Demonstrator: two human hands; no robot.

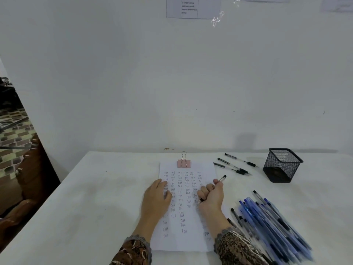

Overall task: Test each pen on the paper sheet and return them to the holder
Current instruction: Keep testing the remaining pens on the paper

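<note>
On the white table (95, 197), the right hand (211, 196) is gripping a pen (221, 178) over the paper (188, 241), while the left hand (156, 196) is lying flat on it.

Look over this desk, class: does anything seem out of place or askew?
Yes: the mesh holder looks empty, while three black pens lie loose beside it and a heap of blue pens sprawls near the right hand holding a pen. The holder also seems tilted, though the wide lens may cause that.
</note>
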